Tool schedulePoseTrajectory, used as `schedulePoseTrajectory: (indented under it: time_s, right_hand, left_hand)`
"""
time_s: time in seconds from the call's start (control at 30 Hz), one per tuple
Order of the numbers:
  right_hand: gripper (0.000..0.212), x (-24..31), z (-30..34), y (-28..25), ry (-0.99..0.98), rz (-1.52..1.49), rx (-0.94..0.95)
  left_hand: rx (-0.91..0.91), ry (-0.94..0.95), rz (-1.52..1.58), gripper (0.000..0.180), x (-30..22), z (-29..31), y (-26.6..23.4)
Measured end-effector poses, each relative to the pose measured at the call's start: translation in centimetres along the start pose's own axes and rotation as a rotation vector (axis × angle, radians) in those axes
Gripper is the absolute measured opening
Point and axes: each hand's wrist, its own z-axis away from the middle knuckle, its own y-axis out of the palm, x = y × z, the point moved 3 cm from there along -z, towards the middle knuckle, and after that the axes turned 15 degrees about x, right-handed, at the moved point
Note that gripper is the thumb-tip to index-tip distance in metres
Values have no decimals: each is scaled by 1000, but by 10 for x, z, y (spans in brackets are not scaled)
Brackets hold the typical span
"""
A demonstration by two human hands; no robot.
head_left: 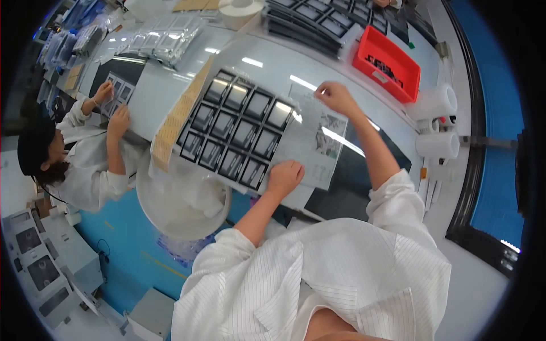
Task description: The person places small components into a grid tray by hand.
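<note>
A black tray [232, 126] with rows of rectangular compartments, each with a pale panel, lies on the worktable in front of me. At its near right corner is my left hand [286, 177], its fingers curled closed. My right hand [336, 96] is raised farther right, fingertips pinched together. Whatever either hand grips is too hard to make out. Between the hands lies a clear plastic sheet [298, 136], and beside it a printed paper [325, 152]. Under these, on the right, a dark mat [364, 182] covers the tabletop.
A brown cardboard strip [181, 116] borders the tray's left side. Behind are stacked black trays [310, 25], a red bin [389, 63] with small black parts and a white roll [240, 12]. A white tub [183, 199] stands below. At left, a co-worker [79, 153] handles a clear tray.
</note>
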Motion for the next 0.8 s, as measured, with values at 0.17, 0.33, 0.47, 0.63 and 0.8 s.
schedulePoseTrajectory:
  time_s: [0.17,0.33,0.47,0.63,0.8]
  right_hand:
    - [47,52,33,87,87,-244,-265]
    - [59,61,30,108,54,-24,-384]
    - [59,63,26,106,120,-46,-383]
    - [56,64,43,108,339,-299,-83]
    - [59,107,83,150,461,-845,416]
  left_hand:
    - [60,23,121,20,3,7,-5]
    - [-150,-40,143,22,-5,29,-63]
    - [-205,-99,-56,48,2,40,-97]
    - [216,-296,-458,69,19,61,-75]
    - [203,-299,-462,54,17,62,-72]
